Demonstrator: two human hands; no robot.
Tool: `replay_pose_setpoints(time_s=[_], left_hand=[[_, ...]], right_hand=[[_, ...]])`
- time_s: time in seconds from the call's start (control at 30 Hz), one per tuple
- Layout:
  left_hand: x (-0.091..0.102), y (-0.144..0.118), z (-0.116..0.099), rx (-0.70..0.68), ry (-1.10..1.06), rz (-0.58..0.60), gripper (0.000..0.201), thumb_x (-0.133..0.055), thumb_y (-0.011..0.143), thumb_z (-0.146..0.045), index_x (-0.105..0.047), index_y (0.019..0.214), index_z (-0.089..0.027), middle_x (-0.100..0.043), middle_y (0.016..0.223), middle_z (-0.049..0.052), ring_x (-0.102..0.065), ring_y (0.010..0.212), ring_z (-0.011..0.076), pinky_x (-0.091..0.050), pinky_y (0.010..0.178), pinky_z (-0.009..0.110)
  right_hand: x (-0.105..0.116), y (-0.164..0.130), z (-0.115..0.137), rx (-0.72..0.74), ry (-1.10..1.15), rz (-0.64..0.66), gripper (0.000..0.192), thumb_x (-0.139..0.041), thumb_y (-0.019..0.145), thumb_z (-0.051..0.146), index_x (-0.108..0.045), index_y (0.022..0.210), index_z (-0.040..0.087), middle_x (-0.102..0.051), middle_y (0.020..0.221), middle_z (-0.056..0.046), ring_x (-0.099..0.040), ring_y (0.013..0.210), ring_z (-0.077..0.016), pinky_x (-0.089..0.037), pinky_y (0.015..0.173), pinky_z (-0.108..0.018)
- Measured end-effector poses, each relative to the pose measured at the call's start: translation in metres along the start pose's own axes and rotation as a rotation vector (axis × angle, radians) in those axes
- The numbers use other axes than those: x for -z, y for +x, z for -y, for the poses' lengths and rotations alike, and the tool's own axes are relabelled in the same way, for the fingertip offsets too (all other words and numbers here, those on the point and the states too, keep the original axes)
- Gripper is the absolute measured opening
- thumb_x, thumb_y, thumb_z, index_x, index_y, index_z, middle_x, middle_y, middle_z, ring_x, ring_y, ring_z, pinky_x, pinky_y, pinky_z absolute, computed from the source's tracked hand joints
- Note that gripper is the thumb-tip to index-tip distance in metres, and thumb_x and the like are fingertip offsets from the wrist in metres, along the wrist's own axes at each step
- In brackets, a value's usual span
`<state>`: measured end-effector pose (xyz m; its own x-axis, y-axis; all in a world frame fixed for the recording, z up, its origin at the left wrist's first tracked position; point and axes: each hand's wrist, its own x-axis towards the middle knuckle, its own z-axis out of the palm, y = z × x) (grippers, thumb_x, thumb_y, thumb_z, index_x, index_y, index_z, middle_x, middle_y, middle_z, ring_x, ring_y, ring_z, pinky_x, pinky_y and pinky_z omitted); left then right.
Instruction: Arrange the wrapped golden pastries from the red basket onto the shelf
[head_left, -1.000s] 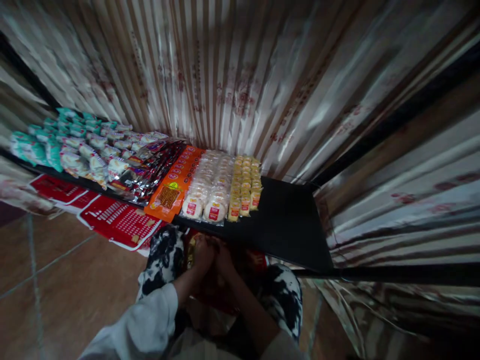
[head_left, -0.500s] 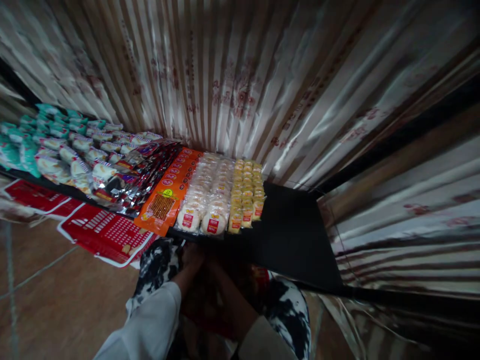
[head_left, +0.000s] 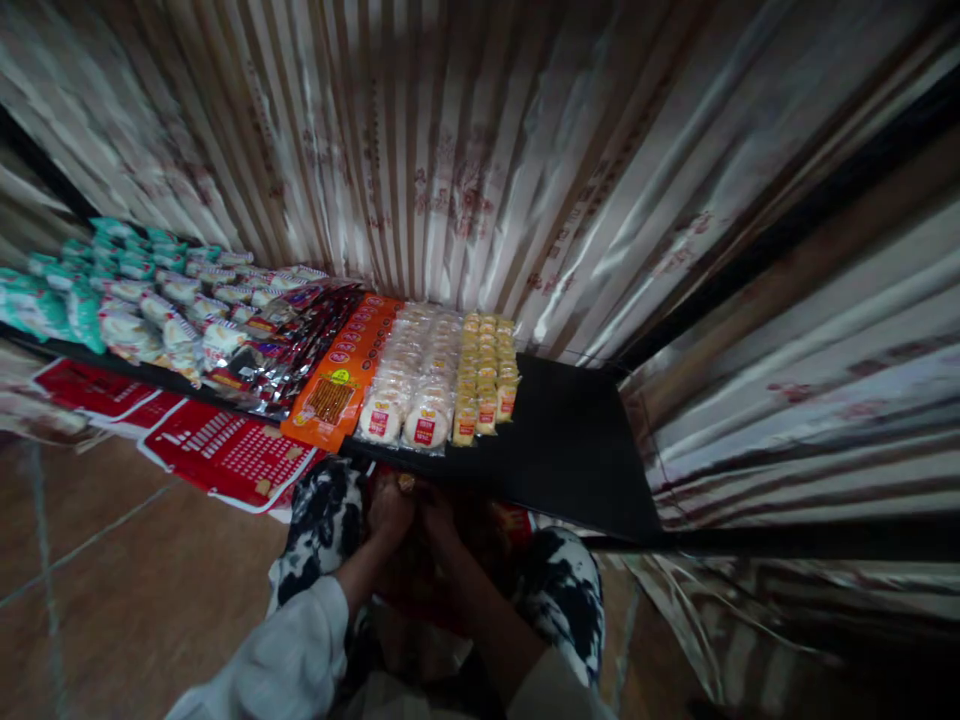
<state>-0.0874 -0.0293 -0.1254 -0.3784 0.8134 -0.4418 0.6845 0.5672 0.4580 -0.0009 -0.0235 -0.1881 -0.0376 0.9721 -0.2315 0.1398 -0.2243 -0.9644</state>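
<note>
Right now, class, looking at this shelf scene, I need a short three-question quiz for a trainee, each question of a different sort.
1. True or false: both hands are above the black shelf.
2. Which lies nearest the shelf's bare part: A) teal packets, B) orange packets, C) yellow packets?
3. What do the left hand and right hand touch?

Key: 1 false, they are below its front edge. 2 C. 3 A red package, partly hidden.
</note>
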Motion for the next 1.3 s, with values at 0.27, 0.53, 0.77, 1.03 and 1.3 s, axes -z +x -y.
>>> replay_pose_setpoints(time_s=[0.27, 0.53, 0.77, 1.03, 1.3], left_hand=[[-0.009, -0.051, -0.003, -0.104, -0.235, 0.0, 0.03, -0.04, 0.084, -0.015, -0.053, 0.111, -0.014, -0.06, 0.117, 0.011, -0.053, 0.113, 0.0178, -0.038, 0.098, 0.028], [-0.003, -0.08, -0.043, -0.32, -0.45, -0.071, 0.033, -0.036, 0.081, -0.011, -0.054, 0.108, -0.016, -0.059, 0.112, 0.009, -0.055, 0.104, 0.0155, -0.039, 0.098, 0.028], [-0.008, -0.078, -0.081, -0.513, -0.61, -0.084, 0.037, -0.042, 0.08, -0.015, -0.053, 0.116, -0.015, -0.058, 0.114, 0.01, -0.054, 0.107, 0.0171, -0.041, 0.099, 0.031], [-0.027, -0.055, -0.135, -0.571, -0.64, -0.131, 0.039, -0.047, 0.08, -0.018, -0.052, 0.119, -0.018, -0.052, 0.13, 0.008, -0.044, 0.124, 0.0178, -0.033, 0.108, 0.034], [-0.037, -0.036, -0.163, -0.536, -0.579, -0.101, 0.044, -0.046, 0.08, -0.017, -0.051, 0.123, -0.015, -0.049, 0.135, 0.009, -0.041, 0.128, 0.019, -0.028, 0.112, 0.037]], right_hand=[[0.041, -0.053, 0.013, -0.068, -0.022, -0.07, 0.024, -0.059, 0.069, 0.038, -0.067, 0.084, 0.021, -0.071, 0.092, -0.008, -0.065, 0.089, -0.0261, -0.048, 0.085, -0.041], [0.078, -0.071, 0.054, 0.131, -0.162, -0.098, 0.032, -0.054, 0.074, 0.037, -0.064, 0.101, 0.023, -0.068, 0.104, -0.008, -0.062, 0.096, -0.0253, -0.047, 0.088, -0.04], [0.117, -0.049, 0.076, 0.19, -0.216, -0.219, 0.04, -0.053, 0.073, 0.035, -0.061, 0.108, 0.019, -0.065, 0.101, -0.008, -0.064, 0.087, -0.0207, -0.052, 0.079, -0.033], [0.151, 0.008, 0.091, 0.255, -0.116, -0.345, 0.046, -0.051, 0.075, 0.033, -0.054, 0.117, 0.015, -0.063, 0.106, -0.011, -0.063, 0.09, -0.0203, -0.051, 0.083, -0.036], [0.163, 0.063, 0.093, 0.32, -0.201, -0.414, 0.041, -0.051, 0.073, 0.028, -0.059, 0.112, 0.015, -0.058, 0.104, -0.012, -0.062, 0.083, -0.0189, -0.052, 0.08, -0.035]])
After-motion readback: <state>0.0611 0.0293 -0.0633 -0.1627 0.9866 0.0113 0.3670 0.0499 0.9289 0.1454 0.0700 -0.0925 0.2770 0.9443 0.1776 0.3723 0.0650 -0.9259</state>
